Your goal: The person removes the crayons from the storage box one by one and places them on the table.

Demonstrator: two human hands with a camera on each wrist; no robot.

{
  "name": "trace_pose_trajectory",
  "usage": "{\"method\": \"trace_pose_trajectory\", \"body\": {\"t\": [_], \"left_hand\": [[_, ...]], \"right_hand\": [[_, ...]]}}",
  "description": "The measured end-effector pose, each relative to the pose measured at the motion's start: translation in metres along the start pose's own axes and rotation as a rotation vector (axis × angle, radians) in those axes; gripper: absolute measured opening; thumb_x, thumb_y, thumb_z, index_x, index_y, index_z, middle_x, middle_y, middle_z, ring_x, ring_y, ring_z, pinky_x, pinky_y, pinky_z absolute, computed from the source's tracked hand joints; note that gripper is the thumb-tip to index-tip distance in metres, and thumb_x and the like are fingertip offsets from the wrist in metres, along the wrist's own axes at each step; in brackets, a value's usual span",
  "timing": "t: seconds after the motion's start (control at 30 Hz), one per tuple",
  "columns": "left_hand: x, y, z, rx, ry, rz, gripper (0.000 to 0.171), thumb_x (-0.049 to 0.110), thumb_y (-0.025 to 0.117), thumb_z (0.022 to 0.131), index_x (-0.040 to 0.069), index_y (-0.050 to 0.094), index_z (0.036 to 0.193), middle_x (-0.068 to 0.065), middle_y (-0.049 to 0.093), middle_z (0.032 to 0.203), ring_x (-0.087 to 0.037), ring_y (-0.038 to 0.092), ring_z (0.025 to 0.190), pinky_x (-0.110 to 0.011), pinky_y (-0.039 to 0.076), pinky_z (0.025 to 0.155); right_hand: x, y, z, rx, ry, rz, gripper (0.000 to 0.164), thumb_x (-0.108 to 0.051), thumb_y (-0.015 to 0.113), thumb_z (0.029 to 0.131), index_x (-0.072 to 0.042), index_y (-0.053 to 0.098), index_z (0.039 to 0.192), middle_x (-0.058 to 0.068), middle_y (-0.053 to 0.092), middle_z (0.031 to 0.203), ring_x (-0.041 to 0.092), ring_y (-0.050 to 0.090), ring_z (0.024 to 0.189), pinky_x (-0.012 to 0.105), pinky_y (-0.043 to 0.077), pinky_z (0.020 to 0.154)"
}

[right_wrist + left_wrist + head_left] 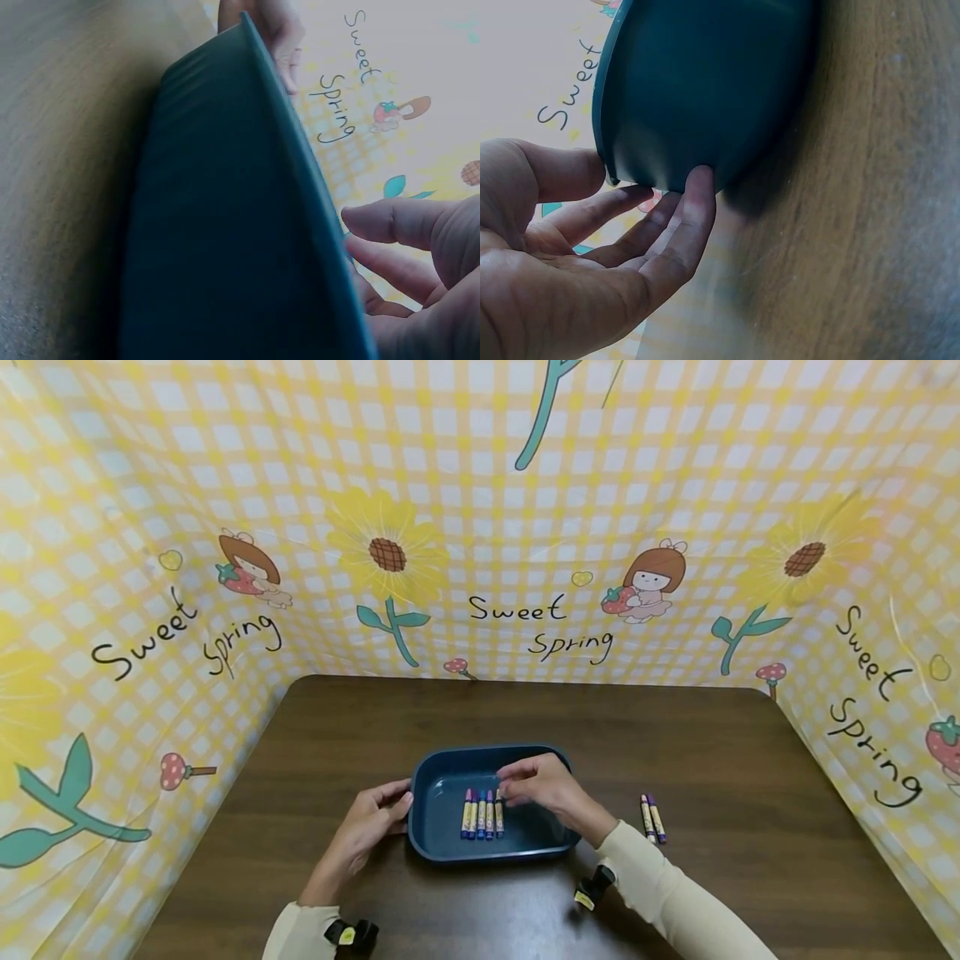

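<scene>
A dark blue rectangular tray (491,858) sits on the table with several crayons (481,815) side by side in it. My left hand (372,818) grips the tray's left end. In the left wrist view the thumb is at the rim and the fingers (697,206) press the outer wall. My right hand (546,787) is over the tray, its fingertips right by the top of the rightmost crayon (499,820). In the right wrist view, thumb and forefinger are slightly apart with nothing visible between them; the tray wall (217,195) hides what is below.
Two more crayons (652,818) lie together on the brown wooden table (720,760), right of the tray and near the right forearm. Yellow checked cloth (491,527) with flower prints stands around the table's back and sides.
</scene>
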State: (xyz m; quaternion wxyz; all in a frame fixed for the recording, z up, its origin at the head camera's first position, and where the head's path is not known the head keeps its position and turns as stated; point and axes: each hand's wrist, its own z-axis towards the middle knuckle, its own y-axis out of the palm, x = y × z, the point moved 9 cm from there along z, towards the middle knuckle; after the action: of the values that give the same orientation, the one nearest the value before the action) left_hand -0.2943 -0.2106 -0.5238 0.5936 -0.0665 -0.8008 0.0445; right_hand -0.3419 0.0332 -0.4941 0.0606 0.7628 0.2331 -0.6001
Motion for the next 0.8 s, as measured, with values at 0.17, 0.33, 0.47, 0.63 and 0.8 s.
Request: {"method": "trace_pose_trajectory", "body": {"t": [0.17, 0.33, 0.47, 0.63, 0.8], "left_hand": [[-0.001, 0.0, 0.0, 0.005, -0.015, 0.004, 0.04, 0.019, 0.055, 0.093, 0.008, 0.051, 0.131, -0.017, 0.054, 0.128, -0.022, 0.062, 0.095, -0.036, 0.055, 0.08], [0.0, 0.0, 0.0, 0.006, -0.016, 0.005, 0.04, 0.02, 0.055, 0.093, 0.009, 0.051, 0.131, -0.016, 0.054, 0.128, -0.021, 0.062, 0.095, -0.035, 0.056, 0.079], [-0.001, -0.001, 0.002, 0.012, -0.014, 0.01, 0.039, 0.021, 0.055, 0.093, 0.01, 0.052, 0.13, -0.015, 0.055, 0.127, -0.021, 0.062, 0.095, -0.034, 0.056, 0.079], [-0.004, -0.001, 0.002, 0.011, -0.015, -0.012, 0.038, 0.019, 0.057, 0.092, 0.009, 0.053, 0.129, -0.016, 0.056, 0.125, -0.021, 0.062, 0.094, -0.035, 0.056, 0.078], [-0.004, -0.002, 0.002, 0.017, -0.014, -0.013, 0.037, 0.018, 0.056, 0.092, 0.009, 0.054, 0.128, -0.016, 0.057, 0.124, -0.02, 0.062, 0.094, -0.035, 0.056, 0.078]], "right_hand": [[0.008, 0.003, 0.004, 0.007, 0.033, 0.006, 0.03, -0.002, 0.067, 0.08, 0.006, 0.064, 0.108, 0.021, 0.068, 0.099, 0.024, 0.069, 0.08, 0.042, 0.055, 0.077], [0.014, 0.005, 0.009, 0.018, 0.053, -0.006, 0.029, -0.001, 0.067, 0.08, 0.006, 0.064, 0.109, 0.019, 0.068, 0.098, 0.023, 0.068, 0.08, 0.04, 0.056, 0.076], [0.018, 0.005, 0.012, 0.042, 0.056, -0.056, 0.029, -0.002, 0.067, 0.08, 0.006, 0.064, 0.108, 0.017, 0.069, 0.096, 0.022, 0.069, 0.08, 0.038, 0.057, 0.073], [0.023, 0.004, 0.013, 0.087, 0.069, -0.148, 0.027, -0.006, 0.069, 0.08, 0.004, 0.066, 0.105, 0.013, 0.07, 0.093, 0.02, 0.069, 0.076, 0.034, 0.057, 0.07], [0.022, 0.004, 0.015, 0.113, 0.059, -0.25, 0.025, -0.008, 0.071, 0.078, 0.001, 0.068, 0.101, 0.009, 0.07, 0.087, 0.015, 0.067, 0.072, 0.032, 0.057, 0.069]]}}
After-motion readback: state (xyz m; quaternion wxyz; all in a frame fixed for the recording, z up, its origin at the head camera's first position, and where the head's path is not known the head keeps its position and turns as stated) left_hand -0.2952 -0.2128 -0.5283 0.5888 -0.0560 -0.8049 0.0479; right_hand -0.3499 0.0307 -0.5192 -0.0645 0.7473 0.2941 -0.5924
